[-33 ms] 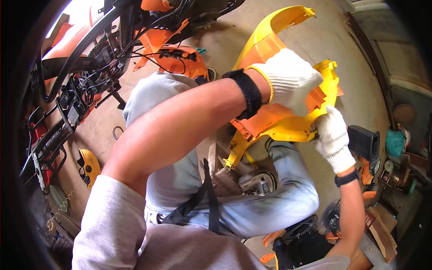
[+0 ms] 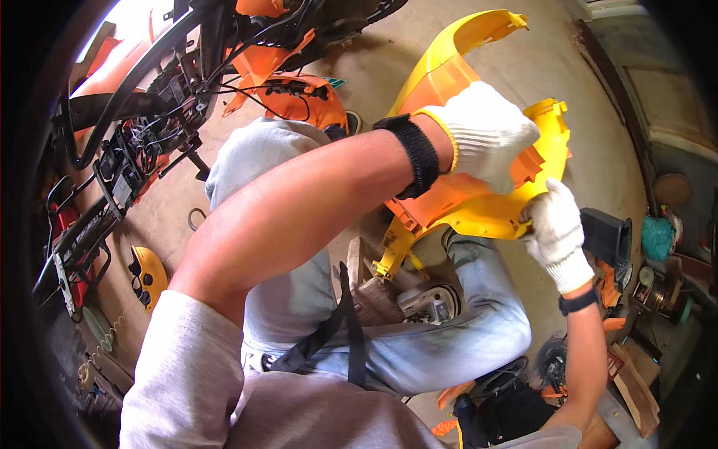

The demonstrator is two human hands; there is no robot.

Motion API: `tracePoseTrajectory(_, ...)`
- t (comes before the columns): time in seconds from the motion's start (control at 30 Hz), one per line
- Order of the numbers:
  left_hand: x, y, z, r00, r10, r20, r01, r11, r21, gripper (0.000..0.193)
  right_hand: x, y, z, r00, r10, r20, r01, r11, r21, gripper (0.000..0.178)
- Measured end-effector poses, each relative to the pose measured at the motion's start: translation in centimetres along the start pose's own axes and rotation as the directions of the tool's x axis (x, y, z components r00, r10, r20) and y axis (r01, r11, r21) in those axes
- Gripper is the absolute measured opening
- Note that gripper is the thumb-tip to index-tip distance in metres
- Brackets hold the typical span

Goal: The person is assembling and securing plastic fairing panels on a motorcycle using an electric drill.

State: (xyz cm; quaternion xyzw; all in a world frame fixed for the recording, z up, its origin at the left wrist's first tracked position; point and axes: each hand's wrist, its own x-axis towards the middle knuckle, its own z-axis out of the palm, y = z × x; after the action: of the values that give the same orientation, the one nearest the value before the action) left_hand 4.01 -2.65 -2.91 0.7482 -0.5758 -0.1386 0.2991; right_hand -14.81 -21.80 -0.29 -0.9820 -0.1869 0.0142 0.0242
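A large curved motorbike fairing panel (image 2: pixel 542 168), yellow outside with an orange part (image 2: pixel 441 196), is held over my right leg. My left hand (image 2: pixel 486 131), in a white knit glove, is closed on the middle of the fairing panel. The back of the hand hides its fingertips and part of the orange piece. My right hand (image 2: pixel 555 232), in the same kind of glove, pinches the panel's lower right edge between thumb and fingers. A tabbed yellow end (image 2: pixel 389 258) of the panel hangs near my knees.
A stripped motorbike frame (image 2: pixel 149 112) with loose wiring stands at the left, an orange cover (image 2: pixel 299 101) beside it. A yellow cover piece (image 2: pixel 149 277) lies on the floor. A tray of small parts (image 2: pixel 430 303) sits between my legs. A black bin-like part (image 2: pixel 606 239) is at the right.
Both hands and the fairing panel have shifted very slightly to the right. The grip of each hand looks the same.
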Motion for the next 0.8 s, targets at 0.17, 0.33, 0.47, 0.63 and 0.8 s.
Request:
tracePoseTrajectory(0.17,0.0,0.6,0.6,0.999,0.047,-0.012,-0.047,0.999,-0.016,0.046,-1.4,-1.2,-1.1,0.999,0.015,0.040,-0.016,0.999,0.035,0.040)
tracePoseTrajectory(0.33,-0.3,1.6,0.4,0.996,0.074,0.045,-0.073,0.997,-0.030,0.046,-2.4,-1.5,-1.2,0.997,0.053,-0.048,-0.056,0.997,-0.055,0.034)
tracePoseTrajectory(0.47,-0.7,1.8,-0.1,0.990,0.074,0.120,-0.072,0.997,-0.022,0.046,-2.1,-2.2,-2.5,0.994,0.100,-0.043,-0.102,0.994,-0.048,0.034)
tracePoseTrajectory(0.63,-0.5,1.8,0.7,0.987,0.046,0.155,-0.044,0.999,-0.014,0.046,-2.3,-2.8,-3.6,0.993,0.109,-0.046,-0.113,0.987,-0.110,0.040)
tracePoseTrajectory(0.8,-0.4,2.0,0.9,0.988,0.008,0.156,-0.005,1.000,-0.020,0.045,-2.3,-3.1,-3.3,0.990,0.128,-0.062,-0.133,0.988,-0.079,0.041)
